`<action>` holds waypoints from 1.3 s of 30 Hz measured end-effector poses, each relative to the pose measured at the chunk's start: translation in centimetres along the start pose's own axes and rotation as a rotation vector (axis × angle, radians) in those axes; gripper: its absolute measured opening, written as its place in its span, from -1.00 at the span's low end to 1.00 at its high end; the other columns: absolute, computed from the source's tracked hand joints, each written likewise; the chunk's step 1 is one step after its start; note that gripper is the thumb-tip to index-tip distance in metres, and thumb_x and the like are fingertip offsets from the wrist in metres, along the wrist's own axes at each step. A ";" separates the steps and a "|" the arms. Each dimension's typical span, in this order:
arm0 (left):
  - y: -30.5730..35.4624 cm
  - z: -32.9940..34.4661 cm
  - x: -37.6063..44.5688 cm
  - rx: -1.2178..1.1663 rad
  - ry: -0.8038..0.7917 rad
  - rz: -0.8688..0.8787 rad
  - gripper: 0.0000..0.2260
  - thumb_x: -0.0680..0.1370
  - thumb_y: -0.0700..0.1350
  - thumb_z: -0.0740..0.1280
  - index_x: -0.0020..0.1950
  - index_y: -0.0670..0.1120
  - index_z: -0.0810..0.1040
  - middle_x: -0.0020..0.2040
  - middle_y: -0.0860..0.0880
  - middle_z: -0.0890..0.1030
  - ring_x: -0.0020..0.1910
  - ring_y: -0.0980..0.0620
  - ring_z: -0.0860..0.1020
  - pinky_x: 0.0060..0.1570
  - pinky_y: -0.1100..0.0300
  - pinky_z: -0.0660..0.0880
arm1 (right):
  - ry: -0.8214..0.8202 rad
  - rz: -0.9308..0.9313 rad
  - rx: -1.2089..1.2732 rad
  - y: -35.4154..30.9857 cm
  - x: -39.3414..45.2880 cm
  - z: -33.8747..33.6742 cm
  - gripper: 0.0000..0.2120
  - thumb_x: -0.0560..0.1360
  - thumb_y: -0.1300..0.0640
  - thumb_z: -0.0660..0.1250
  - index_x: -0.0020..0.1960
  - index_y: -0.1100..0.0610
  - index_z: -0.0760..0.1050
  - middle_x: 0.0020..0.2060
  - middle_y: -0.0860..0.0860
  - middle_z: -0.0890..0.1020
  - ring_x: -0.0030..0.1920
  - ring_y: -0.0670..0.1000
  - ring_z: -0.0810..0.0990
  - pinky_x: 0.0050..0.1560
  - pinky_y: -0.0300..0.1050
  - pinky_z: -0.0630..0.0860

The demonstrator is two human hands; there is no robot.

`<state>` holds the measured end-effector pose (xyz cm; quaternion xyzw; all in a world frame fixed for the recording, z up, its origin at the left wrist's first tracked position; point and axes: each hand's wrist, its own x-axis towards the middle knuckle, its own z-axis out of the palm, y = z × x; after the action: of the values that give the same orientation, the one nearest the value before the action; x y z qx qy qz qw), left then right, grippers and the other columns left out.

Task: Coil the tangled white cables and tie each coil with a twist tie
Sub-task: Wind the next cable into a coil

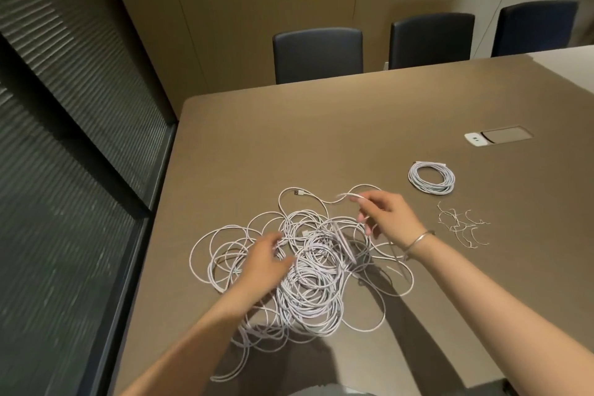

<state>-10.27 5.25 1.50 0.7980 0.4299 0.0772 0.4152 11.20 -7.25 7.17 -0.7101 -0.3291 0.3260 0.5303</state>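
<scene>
A large tangle of white cables [305, 270] sprawls over the near part of the brown table [321, 138], its loops overlapping so thickly that no single cable can be traced from end to end. One strand runs off the near edge of the table, so its end is cut off from sight.

The left hand [266, 262] reaches into the left side of the pile, palm down, fingers loosely curved among the strands. It touches the cables, but whether the fingers actually close on one is hidden by the hand itself.

The right hand [385, 219] is raised just above the far right side of the tangle. Its thumb and forefinger pinch a loop of cable, and the other fingers hang half curled. The pinched strand is blurred. A thin bracelet [418, 239] circles the right wrist.

To the right, well apart from the tangle, lies a finished coil [431, 178]; any tie on it is too small to make out. Nearer than the coil, a loose scatter of twist ties [463, 225] lies on the tabletop.

Farther right, a cable port [498, 138] is set flush into the table. Three dark chairs [318, 55] stand along the far edge.
</scene>
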 end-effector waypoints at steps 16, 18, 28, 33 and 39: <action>11.1 -12.7 3.4 -0.167 0.453 0.479 -0.83 0.65 -0.14 0.24 -0.04 -0.09 0.61 -0.41 -0.01 0.53 -0.50 0.19 0.52 -0.32 0.25 0.46 | 0.107 -0.121 -0.636 -1.1 3.6 -3.6 -0.78 0.51 0.07 0.37 -0.22 0.21 0.55 -0.42 0.11 0.54 -0.37 0.02 0.44 -0.27 -0.05 0.38; 9.9 -15.6 3.9 -0.212 0.554 0.430 -0.80 0.65 -0.11 0.24 -0.06 -0.11 0.62 -0.41 -0.05 0.52 -0.51 0.15 0.52 -0.27 0.15 0.51 | 0.169 -0.056 -0.537 -0.1 3.6 -4.9 -0.76 0.54 0.10 0.34 -0.24 0.23 0.52 -0.48 0.07 0.50 -0.45 0.01 0.47 -0.30 -0.10 0.40; 4.8 -15.6 3.5 0.304 0.246 -0.074 -0.61 0.58 -0.08 0.37 0.37 -0.20 0.51 0.33 -0.19 0.55 0.35 -0.18 0.47 0.29 0.07 0.37 | 0.047 -0.029 -0.119 -1.8 2.4 -3.0 -0.78 0.56 0.02 0.30 -0.12 0.16 0.59 -0.38 0.06 0.41 -0.41 -0.02 0.34 -0.39 -0.18 0.36; 9.5 -11.7 0.5 0.191 0.123 0.307 -0.37 0.54 -0.04 0.41 0.56 -0.03 0.24 0.54 0.02 0.27 0.52 0.05 0.21 0.49 0.12 0.12 | -0.201 -0.067 -0.088 -5.7 1.8 1.5 -0.79 0.61 0.24 0.17 0.07 0.22 0.59 -0.50 -0.10 0.29 -0.49 -0.13 0.24 -0.43 -0.25 0.19; 14.1 -9.6 -0.3 0.110 -0.155 0.489 -0.56 0.54 -0.17 0.39 0.41 -0.03 0.47 0.27 0.05 0.59 0.25 0.12 0.53 0.36 0.07 0.41 | -0.337 -0.184 -0.084 -8.7 0.7 4.1 -0.84 0.55 0.37 0.23 -0.08 0.27 0.58 -0.47 0.07 0.41 -0.48 -0.10 0.33 -0.39 -0.18 0.28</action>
<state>-6.27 6.71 18.06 0.9031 0.1945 0.0905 0.3719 7.20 -2.58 14.63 -0.6340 -0.4899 0.3764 0.4651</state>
